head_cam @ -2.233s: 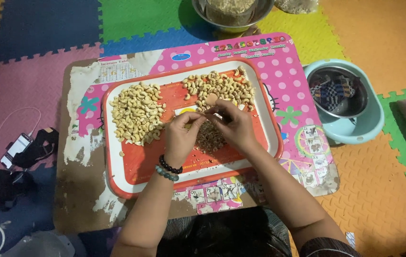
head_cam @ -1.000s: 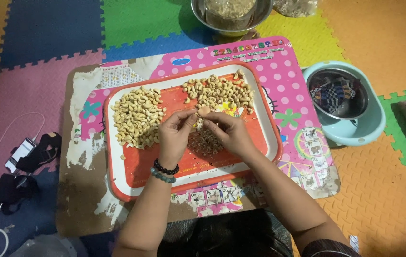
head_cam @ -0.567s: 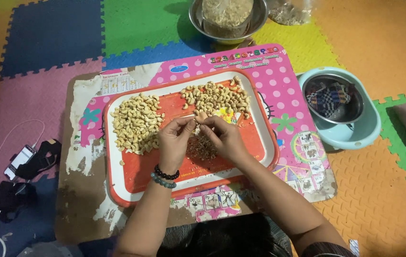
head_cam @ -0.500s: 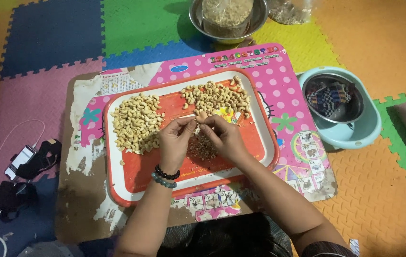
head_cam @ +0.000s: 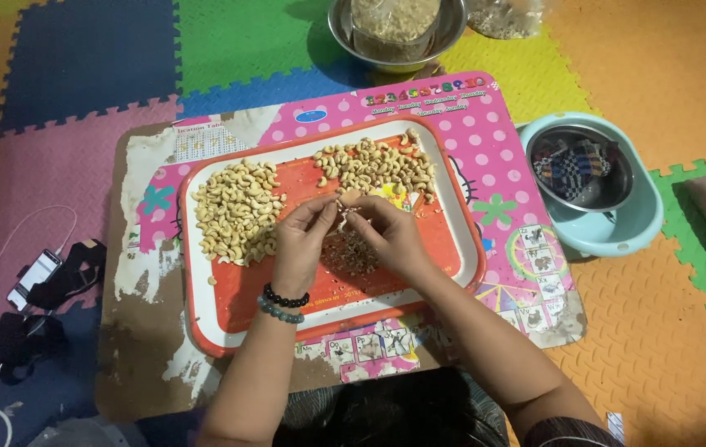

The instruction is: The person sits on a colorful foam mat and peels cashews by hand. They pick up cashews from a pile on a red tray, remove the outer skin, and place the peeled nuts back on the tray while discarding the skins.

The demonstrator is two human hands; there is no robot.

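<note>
Both hands meet over the middle of the red tray point(head_cam: 229, 319), left hand point(head_cam: 302, 240) and right hand point(head_cam: 393, 236) pinching one cashew nut point(head_cam: 348, 199) between their fingertips, directly above the heap of skins point(head_cam: 348, 250).

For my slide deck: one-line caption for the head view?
Left hand and right hand pinch a nut over the red tray of cashews.
</note>
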